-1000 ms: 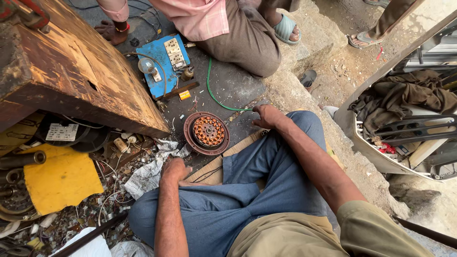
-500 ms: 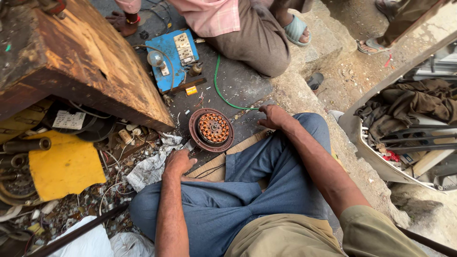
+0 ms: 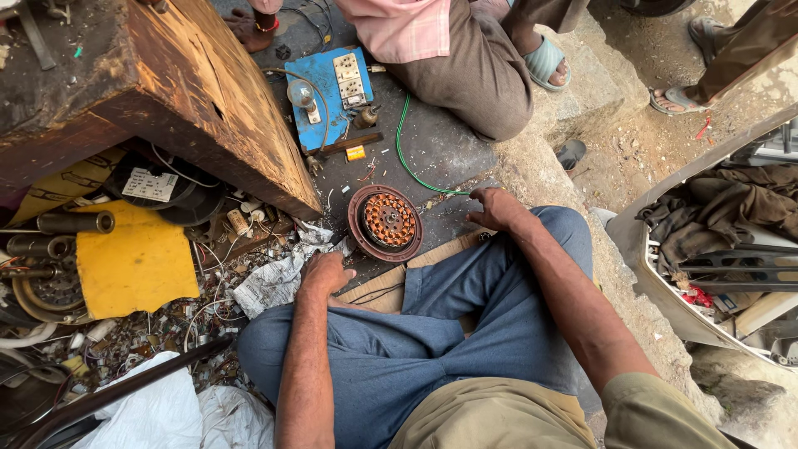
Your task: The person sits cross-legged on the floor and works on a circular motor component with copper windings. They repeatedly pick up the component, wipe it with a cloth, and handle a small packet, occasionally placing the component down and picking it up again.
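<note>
Hands (image 3: 326, 273) (image 3: 497, 208) flank the stator (image 3: 386, 222) (untouched).

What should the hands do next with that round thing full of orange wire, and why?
Probably bring the right hand over to take the round copper-wound coil. It lies on the ground between both hands with neither touching it: the right hand rests on the floor by the green wire, and the left hand rests near the cardboard.

Olive short-sleeved shirt, blue-grey trousers, bare forearms, no rings or watch visible.
</note>
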